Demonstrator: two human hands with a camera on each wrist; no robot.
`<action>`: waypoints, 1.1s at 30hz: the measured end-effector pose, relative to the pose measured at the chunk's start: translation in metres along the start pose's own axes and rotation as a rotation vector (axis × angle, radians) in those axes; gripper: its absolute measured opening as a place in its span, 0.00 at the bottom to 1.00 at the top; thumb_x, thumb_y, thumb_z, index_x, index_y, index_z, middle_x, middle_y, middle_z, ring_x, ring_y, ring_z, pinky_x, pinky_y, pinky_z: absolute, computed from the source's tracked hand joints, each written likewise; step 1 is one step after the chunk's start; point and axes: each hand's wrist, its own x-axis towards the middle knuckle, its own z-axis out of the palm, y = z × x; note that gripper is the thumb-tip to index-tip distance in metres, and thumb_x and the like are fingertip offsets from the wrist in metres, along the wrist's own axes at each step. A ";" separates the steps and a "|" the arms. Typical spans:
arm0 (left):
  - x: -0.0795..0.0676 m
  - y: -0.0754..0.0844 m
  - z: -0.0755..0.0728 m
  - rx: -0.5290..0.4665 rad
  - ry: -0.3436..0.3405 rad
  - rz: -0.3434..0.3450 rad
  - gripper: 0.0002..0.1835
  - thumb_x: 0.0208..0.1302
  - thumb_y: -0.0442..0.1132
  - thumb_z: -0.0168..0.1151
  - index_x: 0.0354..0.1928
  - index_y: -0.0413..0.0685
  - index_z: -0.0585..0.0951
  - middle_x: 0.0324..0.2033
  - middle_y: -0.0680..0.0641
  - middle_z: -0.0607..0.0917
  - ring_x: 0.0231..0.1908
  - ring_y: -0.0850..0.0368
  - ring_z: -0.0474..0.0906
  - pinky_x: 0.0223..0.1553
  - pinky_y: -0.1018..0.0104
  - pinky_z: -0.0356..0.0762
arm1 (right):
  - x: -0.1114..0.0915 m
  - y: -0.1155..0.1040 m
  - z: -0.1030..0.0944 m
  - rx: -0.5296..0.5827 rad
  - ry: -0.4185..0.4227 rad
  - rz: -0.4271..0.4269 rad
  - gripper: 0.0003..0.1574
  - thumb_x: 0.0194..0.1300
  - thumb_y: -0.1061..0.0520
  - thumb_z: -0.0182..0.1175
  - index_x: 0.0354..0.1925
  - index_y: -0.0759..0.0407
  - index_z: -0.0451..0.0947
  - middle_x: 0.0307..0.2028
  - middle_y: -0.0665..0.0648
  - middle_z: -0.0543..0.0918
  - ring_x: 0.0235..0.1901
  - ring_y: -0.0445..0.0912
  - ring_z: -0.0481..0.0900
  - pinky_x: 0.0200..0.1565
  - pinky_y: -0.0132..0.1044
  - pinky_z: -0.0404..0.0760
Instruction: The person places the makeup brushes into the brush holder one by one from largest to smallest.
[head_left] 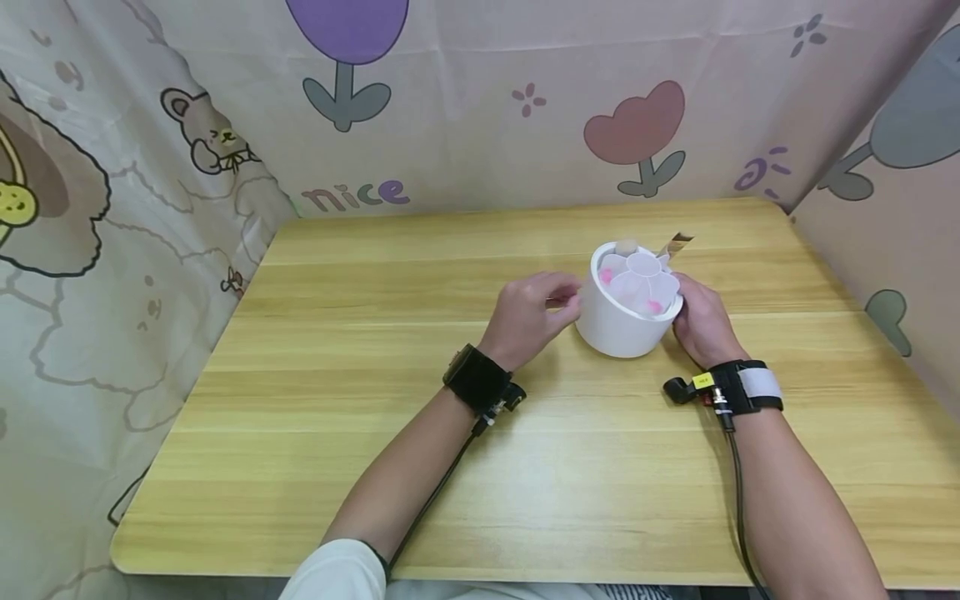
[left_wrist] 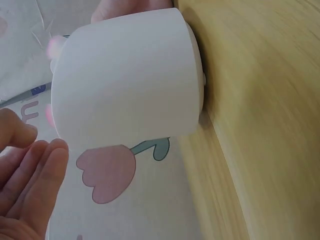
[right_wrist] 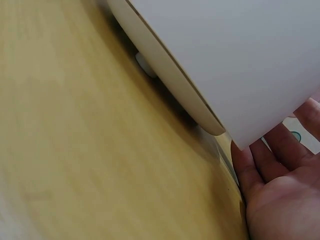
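A white round pot (head_left: pixel 628 321) stands at the right of the table, its mouth facing up. Inside it sit a pale flower-shaped piece (head_left: pixel 643 275) and small pink bits (head_left: pixel 655 307). A thin stick-like thing with a brown end (head_left: pixel 678 243) juts out past the rim at the back right. My right hand (head_left: pixel 703 315) holds the pot's right side, its fingers partly hidden behind the wall. Beside the left wall is my left hand (head_left: pixel 531 312), fingers loosely bent and nothing between them. In the left wrist view, its fingertips (left_wrist: pixel 59 146) come close to the rim; contact is unclear.
The pot is on a light wood-grain table (head_left: pixel 360 375). Printed cloth (head_left: pixel 480 125) hangs behind the table and along both sides. Each wrist carries a strapped camera, and black cables (head_left: pixel 738 492) run back along the forearms.
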 end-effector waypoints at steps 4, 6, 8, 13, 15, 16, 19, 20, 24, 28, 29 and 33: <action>-0.001 -0.002 -0.005 0.046 -0.056 -0.049 0.07 0.60 0.34 0.61 0.38 0.41 0.85 0.35 0.47 0.87 0.34 0.63 0.83 0.38 0.81 0.77 | 0.000 0.001 0.000 -0.004 -0.001 0.005 0.15 0.72 0.52 0.51 0.40 0.61 0.80 0.43 0.53 0.75 0.45 0.40 0.70 0.48 0.26 0.73; -0.001 -0.003 -0.007 0.084 -0.106 -0.079 0.06 0.60 0.35 0.61 0.37 0.43 0.85 0.34 0.48 0.87 0.33 0.64 0.82 0.38 0.82 0.77 | 0.000 0.001 0.000 0.001 0.002 0.005 0.15 0.72 0.52 0.52 0.40 0.61 0.80 0.43 0.53 0.75 0.45 0.40 0.70 0.48 0.26 0.73; -0.001 -0.005 -0.009 0.123 -0.165 -0.114 0.06 0.60 0.36 0.62 0.37 0.44 0.85 0.32 0.50 0.86 0.32 0.65 0.81 0.37 0.83 0.76 | -0.001 0.001 -0.001 0.003 0.004 0.006 0.15 0.72 0.52 0.52 0.40 0.61 0.80 0.42 0.53 0.75 0.45 0.40 0.70 0.48 0.26 0.73; -0.003 -0.011 -0.014 0.205 -0.322 -0.242 0.05 0.59 0.38 0.63 0.35 0.46 0.85 0.29 0.54 0.83 0.30 0.65 0.77 0.34 0.78 0.75 | -0.001 0.000 0.000 -0.001 0.007 0.009 0.15 0.72 0.53 0.52 0.40 0.61 0.80 0.42 0.53 0.75 0.44 0.40 0.70 0.46 0.26 0.74; -0.004 -0.015 -0.015 0.232 -0.395 -0.289 0.03 0.58 0.38 0.63 0.31 0.48 0.84 0.26 0.55 0.81 0.27 0.64 0.74 0.31 0.77 0.72 | 0.000 -0.001 0.001 -0.006 0.006 0.012 0.15 0.72 0.53 0.52 0.39 0.62 0.80 0.42 0.53 0.75 0.44 0.40 0.70 0.46 0.26 0.74; -0.005 -0.016 -0.015 0.249 -0.431 -0.306 0.03 0.57 0.37 0.63 0.28 0.49 0.83 0.24 0.56 0.79 0.25 0.64 0.72 0.29 0.77 0.70 | 0.000 -0.001 0.001 -0.012 0.006 0.016 0.15 0.72 0.53 0.51 0.39 0.61 0.80 0.41 0.53 0.75 0.43 0.40 0.70 0.45 0.26 0.73; -0.006 -0.020 -0.015 0.272 -0.526 -0.338 0.10 0.54 0.34 0.62 0.18 0.49 0.76 0.16 0.56 0.69 0.18 0.64 0.63 0.21 0.76 0.61 | 0.000 -0.002 0.002 -0.024 0.005 0.026 0.15 0.73 0.53 0.50 0.41 0.61 0.80 0.42 0.53 0.75 0.44 0.40 0.70 0.45 0.26 0.73; -0.007 -0.021 -0.016 0.272 -0.554 -0.353 0.13 0.54 0.33 0.61 0.15 0.50 0.73 0.14 0.56 0.66 0.17 0.64 0.60 0.20 0.76 0.58 | 0.000 -0.003 0.002 -0.022 0.005 0.028 0.15 0.73 0.53 0.50 0.41 0.61 0.80 0.43 0.53 0.75 0.44 0.40 0.70 0.46 0.26 0.73; -0.010 -0.022 -0.020 0.279 -0.608 -0.432 0.18 0.54 0.32 0.62 0.12 0.50 0.68 0.12 0.55 0.63 0.14 0.64 0.57 0.17 0.75 0.57 | 0.000 -0.003 0.002 -0.025 0.005 0.034 0.15 0.73 0.53 0.51 0.42 0.61 0.80 0.43 0.53 0.75 0.44 0.40 0.70 0.45 0.27 0.73; -0.012 -0.024 -0.026 0.309 -0.618 -0.489 0.13 0.55 0.34 0.66 0.16 0.49 0.75 0.16 0.54 0.76 0.17 0.62 0.68 0.21 0.73 0.68 | 0.000 -0.003 0.002 -0.028 0.003 0.027 0.16 0.73 0.52 0.51 0.43 0.61 0.80 0.43 0.53 0.76 0.44 0.40 0.71 0.45 0.27 0.73; -0.013 -0.025 -0.026 0.309 -0.620 -0.497 0.12 0.55 0.35 0.67 0.17 0.49 0.77 0.17 0.53 0.78 0.17 0.61 0.69 0.22 0.72 0.70 | 0.000 -0.003 0.002 -0.031 0.002 0.025 0.16 0.73 0.52 0.51 0.43 0.61 0.80 0.43 0.53 0.76 0.44 0.40 0.71 0.46 0.27 0.73; -0.014 -0.027 -0.029 0.297 -0.646 -0.526 0.11 0.56 0.38 0.68 0.18 0.46 0.79 0.16 0.51 0.80 0.13 0.61 0.71 0.21 0.72 0.73 | 0.000 -0.002 0.002 -0.034 0.000 0.019 0.16 0.73 0.52 0.51 0.43 0.61 0.80 0.43 0.53 0.76 0.44 0.40 0.71 0.45 0.27 0.73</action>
